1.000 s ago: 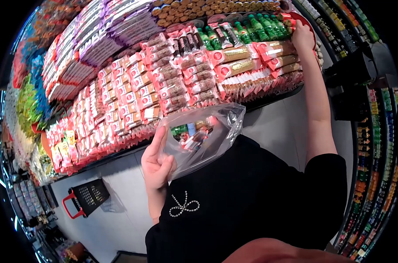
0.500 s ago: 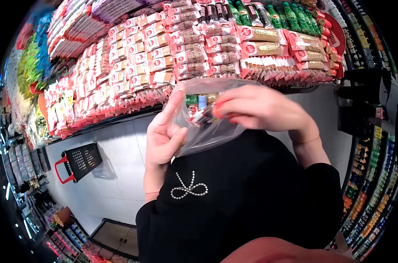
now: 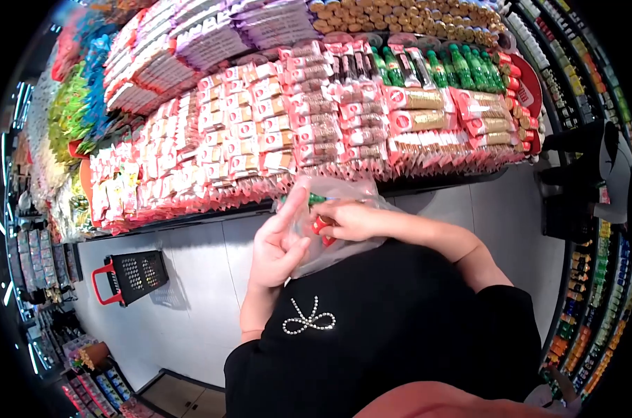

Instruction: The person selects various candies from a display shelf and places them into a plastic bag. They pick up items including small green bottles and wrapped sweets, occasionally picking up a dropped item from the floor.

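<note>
Fingers of the left hand (image 3: pixel 278 244) pinch the clear bag (image 3: pixel 344 252) rim; right hand (image 3: pixel 351 219) fingers, inside it, grasp a red sweet (image 3: pixel 319 224). Snack shelf (image 3: pixel 441 180) beyond the fingers.

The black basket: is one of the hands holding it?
No, the basket stands on the floor; the left hand holds the plastic bag.
</note>
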`<state>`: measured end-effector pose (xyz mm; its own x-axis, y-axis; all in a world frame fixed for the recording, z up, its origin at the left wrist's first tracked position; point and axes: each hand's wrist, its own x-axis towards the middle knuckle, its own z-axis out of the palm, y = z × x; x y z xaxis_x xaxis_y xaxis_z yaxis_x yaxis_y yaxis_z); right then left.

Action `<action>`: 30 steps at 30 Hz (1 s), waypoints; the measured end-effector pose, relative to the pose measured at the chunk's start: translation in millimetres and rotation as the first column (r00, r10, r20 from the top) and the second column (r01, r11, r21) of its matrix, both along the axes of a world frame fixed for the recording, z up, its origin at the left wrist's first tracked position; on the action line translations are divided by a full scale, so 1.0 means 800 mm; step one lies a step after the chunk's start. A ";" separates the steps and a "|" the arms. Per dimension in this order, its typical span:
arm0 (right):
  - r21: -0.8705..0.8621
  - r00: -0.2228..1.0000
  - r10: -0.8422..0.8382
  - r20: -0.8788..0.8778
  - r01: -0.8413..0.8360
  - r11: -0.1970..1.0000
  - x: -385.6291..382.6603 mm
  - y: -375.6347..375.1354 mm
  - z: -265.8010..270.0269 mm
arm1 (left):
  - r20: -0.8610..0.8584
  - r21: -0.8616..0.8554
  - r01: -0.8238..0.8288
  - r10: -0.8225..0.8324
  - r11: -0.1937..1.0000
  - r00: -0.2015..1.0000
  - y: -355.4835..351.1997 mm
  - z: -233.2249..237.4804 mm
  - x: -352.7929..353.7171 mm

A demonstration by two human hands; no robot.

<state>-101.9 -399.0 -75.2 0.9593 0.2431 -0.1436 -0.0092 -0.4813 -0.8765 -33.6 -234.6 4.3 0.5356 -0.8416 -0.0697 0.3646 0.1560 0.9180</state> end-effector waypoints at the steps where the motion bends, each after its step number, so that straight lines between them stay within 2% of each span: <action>1: -0.028 0.999 -0.040 0.001 0.040 0.999 -0.001 0.001 -0.001 | 0.060 0.008 -0.015 0.014 1.000 0.998 -0.002 0.002 0.000; 2: -0.004 0.986 -0.089 -0.139 0.090 0.996 -0.004 0.001 0.000 | 0.118 0.015 -0.031 0.029 0.999 0.993 -0.006 0.003 -0.002; 3: 0.045 0.987 -0.079 -0.142 0.087 0.995 -0.005 0.001 -0.004 | 0.050 -0.016 -0.029 0.029 0.999 0.998 -0.007 0.005 -0.004; 4: 0.095 0.987 -0.068 -0.146 0.083 0.992 -0.007 0.001 -0.008 | 0.106 -0.005 -0.003 0.004 1.000 0.994 -0.004 0.002 0.000; 6: 0.069 0.994 -0.076 -0.084 0.082 0.994 -0.008 -0.002 -0.005 | -0.023 0.003 -0.006 0.006 1.000 1.000 0.001 -0.001 -0.001; 8: -0.032 0.995 -0.082 -0.048 0.080 0.996 -0.009 -0.004 0.004 | -0.030 -0.013 -0.002 0.002 1.000 1.000 0.002 -0.003 0.000; 10: -0.038 0.994 -0.100 -0.043 0.098 0.994 -0.012 -0.006 0.003 | -0.030 -0.033 0.000 -0.001 0.999 1.000 0.004 -0.007 0.000; 12: -0.043 0.994 -0.079 0.077 0.082 0.996 -0.014 -0.008 0.004 | -0.105 -0.076 0.021 -0.029 0.997 0.994 0.007 -0.011 0.002; 13: -0.122 0.996 -0.057 0.066 0.065 0.990 -0.016 -0.010 0.009 | 0.034 -0.012 -0.007 0.008 1.000 0.999 0.002 -0.006 -0.001; 14: -0.123 0.996 -0.054 0.075 0.063 0.990 -0.018 -0.011 0.016 | 0.042 -0.014 -0.010 0.010 1.000 0.999 0.002 -0.005 -0.001; 16: -0.194 0.995 -0.015 -0.094 -0.003 0.981 -0.021 -0.016 0.025 | 0.012 0.001 -0.009 0.009 1.000 1.000 0.005 -0.005 -0.001; 18: -0.208 0.998 0.025 -0.061 -0.037 0.977 -0.027 -0.022 0.025 | 0.013 -0.001 -0.010 0.010 1.000 1.000 0.007 -0.005 -0.002; 20: -0.203 0.983 0.097 0.159 -0.063 0.977 -0.038 -0.030 0.032 | -0.067 -0.019 0.008 -0.009 1.000 0.998 0.009 -0.005 -0.002; 21: -0.162 0.970 0.129 0.206 -0.096 0.982 -0.043 -0.035 0.043 | -0.066 -0.015 0.012 -0.013 1.000 0.998 0.009 -0.006 -0.002; 22: -0.086 0.975 0.126 0.182 -0.112 0.990 -0.048 -0.037 0.064 | -0.024 -0.003 0.009 -0.009 1.000 1.000 0.012 -0.012 -0.002; 24: 0.016 0.975 0.047 0.216 -0.051 0.999 -0.058 -0.043 0.091 | 0.054 -0.009 0.026 -0.026 1.000 0.998 0.013 -0.016 0.001; 25: 0.081 0.974 -0.077 0.213 0.061 0.995 -0.064 -0.045 0.093 | 0.099 -0.031 0.036 -0.033 0.999 0.995 0.013 -0.019 0.002; 26: 0.150 0.960 -0.198 0.199 0.170 0.974 -0.069 -0.045 0.092 | 0.047 -0.022 0.031 -0.030 0.999 0.998 0.015 -0.020 0.000; 27: 0.161 0.868 -0.323 0.378 0.282 0.946 -0.069 -0.044 0.086 | 0.012 -0.007 0.034 -0.034 0.999 0.999 0.016 -0.016 -0.001; 28: 0.121 0.813 -0.457 0.361 0.444 0.888 -0.072 -0.042 0.091 | -0.029 0.010 0.037 -0.037 0.999 0.999 0.017 -0.013 -0.002; 30: 0.011 0.686 -0.519 0.510 0.599 0.801 -0.074 -0.046 0.080 | -0.048 -0.014 0.032 -0.033 0.999 0.998 0.021 -0.016 -0.003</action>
